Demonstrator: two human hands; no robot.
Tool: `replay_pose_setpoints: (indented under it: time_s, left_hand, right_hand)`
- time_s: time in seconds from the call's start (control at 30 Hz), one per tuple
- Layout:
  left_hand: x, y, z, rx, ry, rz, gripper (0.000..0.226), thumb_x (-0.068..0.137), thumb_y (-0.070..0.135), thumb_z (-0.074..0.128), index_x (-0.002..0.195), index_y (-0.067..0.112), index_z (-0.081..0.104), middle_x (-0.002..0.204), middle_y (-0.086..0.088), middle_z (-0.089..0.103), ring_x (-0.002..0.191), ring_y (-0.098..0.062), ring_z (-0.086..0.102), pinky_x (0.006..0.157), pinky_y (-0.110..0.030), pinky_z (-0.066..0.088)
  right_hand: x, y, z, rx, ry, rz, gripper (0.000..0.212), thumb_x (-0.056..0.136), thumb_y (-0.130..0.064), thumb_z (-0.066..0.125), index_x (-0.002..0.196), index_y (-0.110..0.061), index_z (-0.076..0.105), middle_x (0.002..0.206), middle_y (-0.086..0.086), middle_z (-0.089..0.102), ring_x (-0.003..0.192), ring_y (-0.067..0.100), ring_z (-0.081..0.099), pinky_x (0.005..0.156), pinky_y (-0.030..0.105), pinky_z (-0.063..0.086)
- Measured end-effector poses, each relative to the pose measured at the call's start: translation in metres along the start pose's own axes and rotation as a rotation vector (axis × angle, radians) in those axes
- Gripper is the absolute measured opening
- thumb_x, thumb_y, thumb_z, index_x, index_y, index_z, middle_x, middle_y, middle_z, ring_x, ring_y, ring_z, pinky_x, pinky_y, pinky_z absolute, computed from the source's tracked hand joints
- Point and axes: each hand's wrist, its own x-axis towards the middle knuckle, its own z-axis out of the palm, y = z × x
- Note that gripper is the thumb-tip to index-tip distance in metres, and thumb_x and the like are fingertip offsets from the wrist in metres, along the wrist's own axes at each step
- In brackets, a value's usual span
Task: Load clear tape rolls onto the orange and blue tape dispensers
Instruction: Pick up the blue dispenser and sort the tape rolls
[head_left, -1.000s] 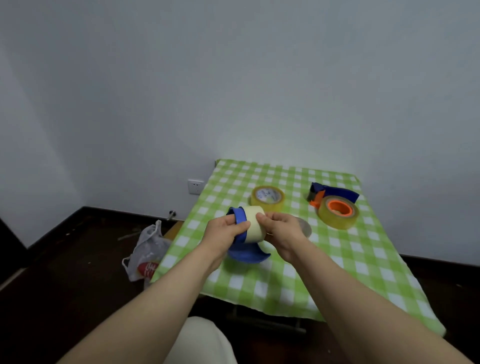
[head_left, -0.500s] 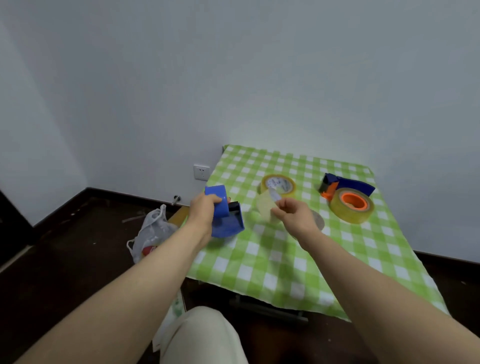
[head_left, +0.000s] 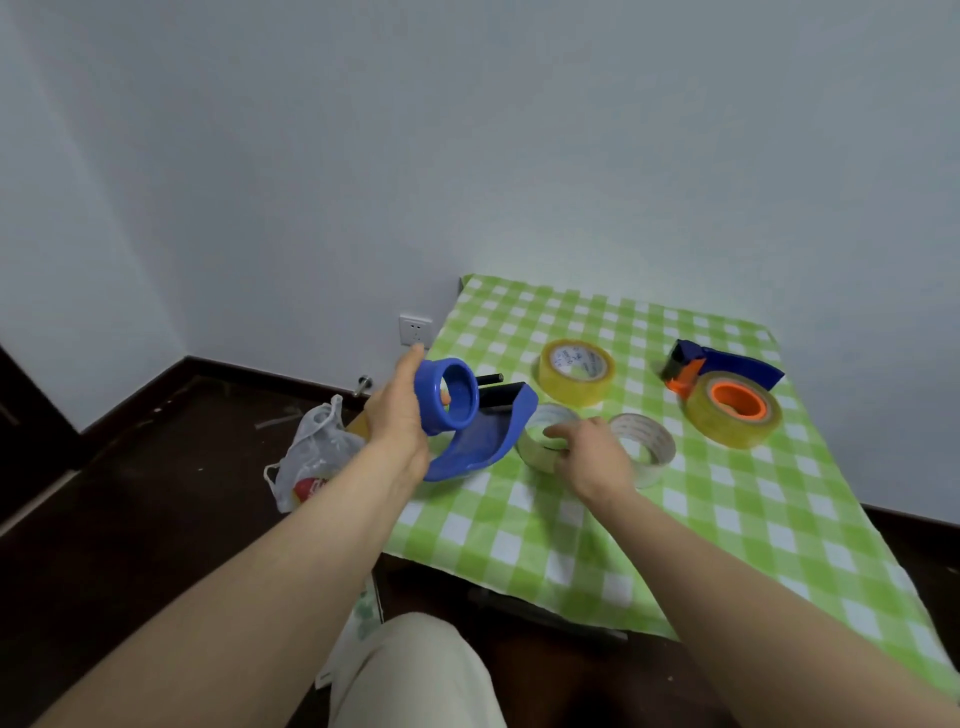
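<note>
My left hand (head_left: 397, 415) grips the blue tape dispenser (head_left: 470, 421) by its bare blue hub and holds it raised at the table's left edge. My right hand (head_left: 587, 454) lies on a pale used tape core (head_left: 540, 434) on the cloth, fingers curled over its rim. A second nearly spent roll (head_left: 647, 447) lies just right of that hand. A full clear tape roll (head_left: 575, 373) lies flat further back. At the far right a clear roll sits on the orange hub of the orange and blue dispenser (head_left: 730, 402).
The table (head_left: 675, 545) wears a green and white checked cloth and stands against a white wall. A plastic bag (head_left: 317, 457) lies on the dark floor to the left. A wall socket (head_left: 414, 330) sits behind the table's left corner. My knee shows at the bottom.
The pale core came off the blue dispenser and my right hand set it down on the cloth. My left hand lifted the dispenser and turned its empty hub toward me.
</note>
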Motion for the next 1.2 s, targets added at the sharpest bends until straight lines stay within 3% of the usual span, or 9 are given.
replay_pose_setpoints:
  time_s: [0.1, 0.2, 0.3, 0.47, 0.6, 0.77, 0.9, 1.03, 1.2]
  left_hand:
    - [-0.005, 0.001, -0.001, -0.075, 0.038, -0.029, 0.026, 0.081, 0.030, 0.067, 0.067, 0.014, 0.051, 0.051, 0.003, 0.052, 0.047, -0.014, 0.046, 0.051, -0.025, 0.042]
    - [-0.011, 0.001, 0.000, -0.103, 0.025, -0.025, 0.028, 0.079, 0.031, 0.071, 0.067, 0.015, 0.051, 0.049, 0.003, 0.051, 0.043, -0.013, 0.045, 0.048, -0.024, 0.041]
    - [-0.019, -0.001, 0.001, -0.076, -0.031, -0.007, 0.035, 0.076, 0.034, 0.075, 0.061, 0.015, 0.049, 0.041, 0.005, 0.049, 0.036, -0.010, 0.045, 0.048, -0.024, 0.040]
    - [-0.026, 0.000, -0.011, 0.325, -0.197, 0.069, 0.033, 0.072, 0.030, 0.080, 0.063, 0.012, 0.053, 0.045, 0.003, 0.057, 0.044, -0.009, 0.056, 0.059, -0.027, 0.050]
    - [-0.033, 0.002, -0.018, 0.584, -0.299, 0.025, 0.022, 0.075, 0.021, 0.077, 0.075, 0.010, 0.058, 0.071, -0.004, 0.061, 0.062, -0.016, 0.059, 0.057, -0.026, 0.054]
    - [-0.038, 0.001, -0.012, 0.826, -0.359, 0.029, 0.007, 0.081, 0.011, 0.064, 0.076, 0.012, 0.059, 0.073, -0.005, 0.058, 0.071, -0.020, 0.054, 0.068, -0.030, 0.050]
    - [-0.030, 0.003, -0.002, 0.984, -0.396, 0.065, 0.012, 0.079, 0.012, 0.068, 0.087, 0.007, 0.062, 0.074, -0.007, 0.061, 0.071, -0.021, 0.059, 0.069, -0.034, 0.054]
    - [-0.021, 0.009, 0.008, 0.981, -0.353, 0.125, 0.007, 0.079, 0.007, 0.064, 0.079, 0.004, 0.058, 0.067, -0.009, 0.056, 0.061, -0.022, 0.054, 0.072, -0.041, 0.056]
    - [-0.002, 0.017, 0.017, 0.867, -0.286, 0.144, 0.011, 0.078, 0.004, 0.066, 0.073, 0.004, 0.056, 0.069, -0.008, 0.056, 0.057, -0.019, 0.054, 0.058, -0.037, 0.055]
  right_hand:
    - [-0.010, -0.018, -0.014, 0.406, 0.127, 0.076, 0.028, 0.088, -0.022, 0.045, 0.103, -0.017, 0.067, 0.103, 0.004, 0.069, 0.100, 0.024, 0.062, 0.080, 0.035, 0.050]
    - [-0.023, -0.037, -0.026, 0.849, -0.089, 0.157, 0.026, 0.087, -0.039, 0.056, 0.085, -0.014, 0.063, 0.074, 0.005, 0.067, 0.064, 0.022, 0.066, 0.053, 0.029, 0.049]
    - [-0.033, -0.044, -0.025, 0.996, -0.219, 0.143, 0.016, 0.083, -0.019, 0.066, 0.096, -0.011, 0.061, 0.071, 0.008, 0.067, 0.056, 0.019, 0.065, 0.048, 0.027, 0.053]
    - [-0.037, -0.042, -0.017, 1.038, -0.161, 0.195, 0.017, 0.084, 0.002, 0.054, 0.098, -0.005, 0.059, 0.069, 0.011, 0.063, 0.055, 0.020, 0.062, 0.052, 0.026, 0.056]
    - [-0.043, -0.030, -0.015, 1.058, -0.127, 0.188, 0.030, 0.084, 0.003, 0.054, 0.109, -0.014, 0.054, 0.084, 0.018, 0.065, 0.071, 0.029, 0.065, 0.058, 0.029, 0.059]
    - [-0.043, -0.028, -0.018, 1.036, -0.148, 0.132, 0.036, 0.088, 0.000, 0.055, 0.120, -0.015, 0.050, 0.095, 0.021, 0.066, 0.073, 0.027, 0.064, 0.058, 0.024, 0.058]
    - [-0.034, -0.026, -0.018, 0.993, -0.157, 0.119, 0.038, 0.089, -0.001, 0.055, 0.126, -0.008, 0.047, 0.109, 0.028, 0.065, 0.091, 0.039, 0.066, 0.077, 0.040, 0.057]
    - [-0.018, -0.026, -0.016, 0.931, -0.125, 0.131, 0.040, 0.089, -0.006, 0.057, 0.128, -0.008, 0.048, 0.108, 0.031, 0.064, 0.095, 0.041, 0.065, 0.085, 0.046, 0.054]
    - [0.014, -0.015, -0.022, 0.859, -0.052, 0.169, 0.030, 0.094, -0.012, 0.048, 0.116, 0.007, 0.055, 0.086, 0.016, 0.061, 0.069, 0.023, 0.059, 0.075, 0.039, 0.055]
